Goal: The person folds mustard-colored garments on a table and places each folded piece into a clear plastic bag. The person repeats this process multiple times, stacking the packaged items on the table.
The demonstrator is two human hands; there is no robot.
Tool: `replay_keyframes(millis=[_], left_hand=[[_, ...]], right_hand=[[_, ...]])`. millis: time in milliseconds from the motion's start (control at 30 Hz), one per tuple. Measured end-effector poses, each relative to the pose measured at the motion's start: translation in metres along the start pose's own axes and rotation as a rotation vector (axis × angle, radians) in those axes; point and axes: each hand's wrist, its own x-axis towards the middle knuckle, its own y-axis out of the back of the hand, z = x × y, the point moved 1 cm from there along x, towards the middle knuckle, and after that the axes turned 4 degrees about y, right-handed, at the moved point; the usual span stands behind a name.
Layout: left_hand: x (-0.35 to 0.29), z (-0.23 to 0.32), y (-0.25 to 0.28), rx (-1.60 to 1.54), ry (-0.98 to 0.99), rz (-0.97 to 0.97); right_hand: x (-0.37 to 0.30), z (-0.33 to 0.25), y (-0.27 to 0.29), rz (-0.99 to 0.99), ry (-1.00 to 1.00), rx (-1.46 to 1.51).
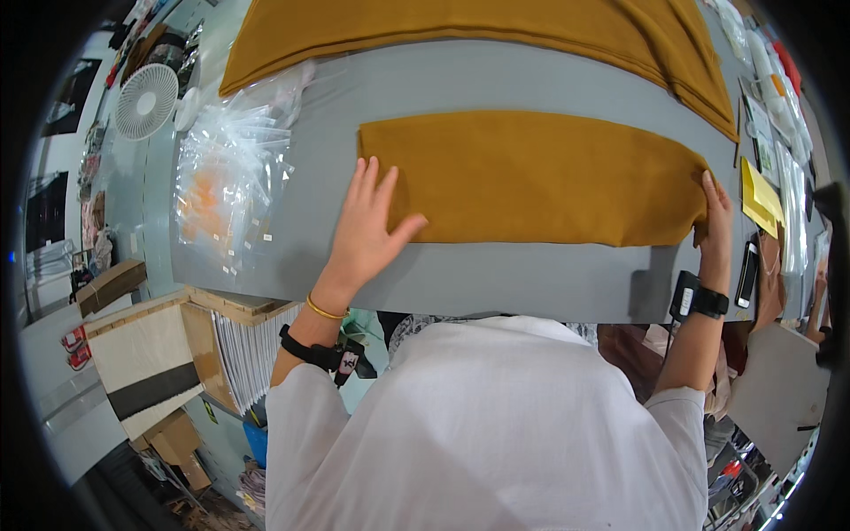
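A mustard-brown piece of fabric (540, 177), folded into a long flat strip, lies across the grey table (496, 279) in front of me. At its left end my left hand (370, 212) rests with fingers spread, the fingertips and thumb on the cloth. My right hand (715, 212) has hold of the strip's right end, its fingers curled round the edge and partly hidden beneath it. That end looks slightly raised, with a shadow on the table below. Farther back, a larger spread of the same mustard-brown fabric (478, 19) covers the table's far side.
Clear plastic bags (235, 177) are piled at the table's left. A white fan (147, 102) stands beyond them. Along the right edge are a yellow paper (761, 199), a dark phone (748, 274) and plastic packaging (791, 203). Below left, a box (243, 350) holds white sheets.
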Motion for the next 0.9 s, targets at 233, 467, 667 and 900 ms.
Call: replay_keyframes(millis=[233, 467, 667, 900], left_hand=[[0.030, -0.025, 0.025, -1.396, 0.568, -0.076], [0.036, -0.044, -0.005, -1.309, 0.522, -0.074], [0.032, -0.060, -0.010, -1.089, 0.460, -0.041], [0.037, -0.006, -0.003, 0.255, -0.300, -0.103]], right_hand=[[-0.102, -0.042, -0.262, -0.598, 0.231, -0.152], [-0.121, -0.015, -0.324, -0.760, 0.329, -0.493], [-0.111, 0.026, -0.241, -0.588, 0.933, -0.969], [-0.109, 0.045, -0.235, -0.459, 1.074, -0.904]])
